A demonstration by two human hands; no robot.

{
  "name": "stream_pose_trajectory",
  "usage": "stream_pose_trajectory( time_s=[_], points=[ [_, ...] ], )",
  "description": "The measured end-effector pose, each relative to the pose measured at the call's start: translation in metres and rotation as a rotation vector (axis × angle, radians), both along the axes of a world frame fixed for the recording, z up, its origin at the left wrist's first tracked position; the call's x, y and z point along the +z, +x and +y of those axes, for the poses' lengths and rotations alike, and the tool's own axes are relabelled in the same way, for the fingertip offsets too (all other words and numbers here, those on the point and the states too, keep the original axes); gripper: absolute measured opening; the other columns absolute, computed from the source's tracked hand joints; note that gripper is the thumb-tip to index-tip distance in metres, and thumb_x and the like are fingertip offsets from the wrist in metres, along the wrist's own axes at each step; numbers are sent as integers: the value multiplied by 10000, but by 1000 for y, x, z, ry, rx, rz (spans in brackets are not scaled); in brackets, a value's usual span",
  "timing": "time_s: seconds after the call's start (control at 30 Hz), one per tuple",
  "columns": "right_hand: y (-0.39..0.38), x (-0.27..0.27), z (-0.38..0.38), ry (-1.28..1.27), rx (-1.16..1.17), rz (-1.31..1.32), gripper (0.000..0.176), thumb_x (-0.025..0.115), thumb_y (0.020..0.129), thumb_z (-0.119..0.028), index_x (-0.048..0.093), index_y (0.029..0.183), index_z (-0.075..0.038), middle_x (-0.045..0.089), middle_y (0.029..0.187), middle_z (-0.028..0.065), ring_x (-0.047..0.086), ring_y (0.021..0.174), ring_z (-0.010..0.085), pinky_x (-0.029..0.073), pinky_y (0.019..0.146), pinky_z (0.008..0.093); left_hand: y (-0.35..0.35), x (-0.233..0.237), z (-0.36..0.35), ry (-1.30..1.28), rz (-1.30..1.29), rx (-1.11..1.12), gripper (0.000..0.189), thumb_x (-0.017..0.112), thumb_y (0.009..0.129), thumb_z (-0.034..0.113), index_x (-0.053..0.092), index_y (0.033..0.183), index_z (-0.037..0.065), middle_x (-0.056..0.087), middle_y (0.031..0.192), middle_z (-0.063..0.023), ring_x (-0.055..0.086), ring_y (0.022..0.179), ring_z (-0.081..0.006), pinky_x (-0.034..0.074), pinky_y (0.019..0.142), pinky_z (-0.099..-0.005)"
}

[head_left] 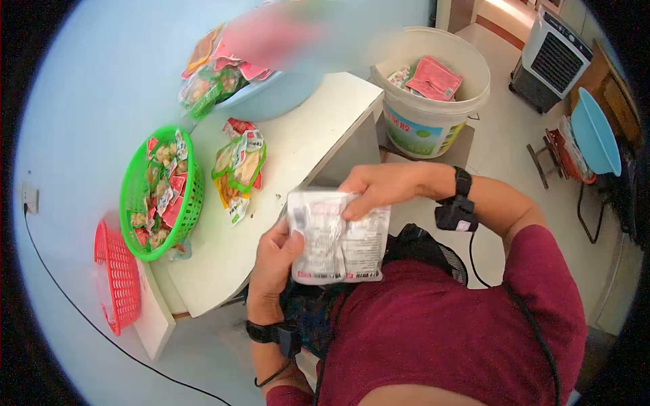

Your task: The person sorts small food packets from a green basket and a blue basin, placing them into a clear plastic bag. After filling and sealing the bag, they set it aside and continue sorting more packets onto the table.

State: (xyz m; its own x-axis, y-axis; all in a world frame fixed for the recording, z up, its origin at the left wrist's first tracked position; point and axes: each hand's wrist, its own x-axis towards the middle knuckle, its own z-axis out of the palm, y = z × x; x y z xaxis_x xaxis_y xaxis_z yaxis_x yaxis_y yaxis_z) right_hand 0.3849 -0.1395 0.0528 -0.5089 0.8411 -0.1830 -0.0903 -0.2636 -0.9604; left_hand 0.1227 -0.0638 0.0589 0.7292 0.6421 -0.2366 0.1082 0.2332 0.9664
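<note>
- Directly before your torso, the white printed packet (332, 233) is suspended between both hands, beside the table edge.
- Your left hand (271, 264) grasps the packet's left edge, thumb on the printed face. Its other fingers are largely hidden; their exact placement cannot be told.
- Your right hand (376, 186) grasps the top edge, thumb pressing the printed face. The contact of its remaining fingers cannot be told.
- These spaced grips probably support the packet flat and limit folding; its printed face is turned up to your view.
- Across the white table (291, 155), loose packets (240, 166) overlap beside the green basket (193, 196), apparently within easy reach.
- Inside the green basket, small packets are gathered; its raised wall presumably contains them.
- Past the green basket, the red basket (122, 277) sits near the wall.
- Beyond the table corner, the white bucket (433, 116) stands upright, its depth suited to containing the red packet (435, 78).
- Toward the table's far end, the blue basin (291, 98) holds piled packets, partly obscured by blur.
</note>
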Motion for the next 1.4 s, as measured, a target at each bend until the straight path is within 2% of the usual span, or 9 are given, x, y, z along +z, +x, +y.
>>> stream_pose_trajectory(
  time_s=[0.2,0.27,0.4,0.5,0.8,1.07,1.3,1.37,1.4],
  points=[
    [82,62,-31,-15,-666,-298,333,692,886,-249,649,1099,3,680,1002,48,647,842,101,533,724,256,7,7,20,136,-1,112,400,497,1009,299,552,1232,-28,671,1040,-152,678,895,-202,561,714,-283],
    [151,30,-20,138,-730,-60,349,675,899,-237,619,1150,-2,678,1040,69,669,873,127,559,768,284,7,-2,29,185,32,148,370,509,1006,288,583,1182,-29,680,968,-126,673,819,-180,546,671,-267],
    [236,54,-21,250,-965,-235,366,675,875,-322,657,1078,-18,697,936,54,669,786,123,552,717,279,19,-15,41,281,99,199,293,584,971,257,658,1040,-17,682,826,-81,637,698,-123,504,598,-232],
    [306,58,-16,178,-952,-378,322,651,916,-230,621,1149,-10,691,1035,75,682,887,150,577,793,312,34,-26,48,421,165,153,248,599,963,233,686,965,0,662,751,-31,584,622,-84,446,548,-206],
    [378,27,28,-59,-548,-1283,283,651,827,-141,662,1070,2,684,869,51,647,761,139,532,677,299,54,-48,66,1016,187,133,201,653,898,140,664,779,-21,600,616,-51,527,546,-93,417,515,-245],
    [372,9,64,-326,-334,-1184,237,697,667,-123,650,870,-10,646,689,50,572,524,150,455,491,326,54,-42,70,774,222,154,225,578,917,100,632,728,-9,596,617,-28,534,564,-101,410,530,-251],
    [425,-77,109,-249,390,-1659,374,742,666,-253,699,941,-2,702,780,153,647,629,267,522,603,401,48,-48,76,764,154,126,219,676,894,179,659,797,-16,610,644,-67,557,568,-140,438,546,-257],
    [328,-26,108,-272,340,-1856,274,622,786,-215,705,933,1,704,852,191,693,763,324,536,655,444,50,-45,75,793,172,132,201,682,883,168,658,795,-12,614,653,-78,561,564,-154,439,543,-264],
    [332,-47,109,-440,-44,-1650,371,604,826,-372,720,940,-39,712,844,156,691,742,296,537,673,422,50,-44,75,809,183,133,193,685,877,162,658,794,-10,617,657,-83,563,561,-162,440,541,-267]
  ],
)
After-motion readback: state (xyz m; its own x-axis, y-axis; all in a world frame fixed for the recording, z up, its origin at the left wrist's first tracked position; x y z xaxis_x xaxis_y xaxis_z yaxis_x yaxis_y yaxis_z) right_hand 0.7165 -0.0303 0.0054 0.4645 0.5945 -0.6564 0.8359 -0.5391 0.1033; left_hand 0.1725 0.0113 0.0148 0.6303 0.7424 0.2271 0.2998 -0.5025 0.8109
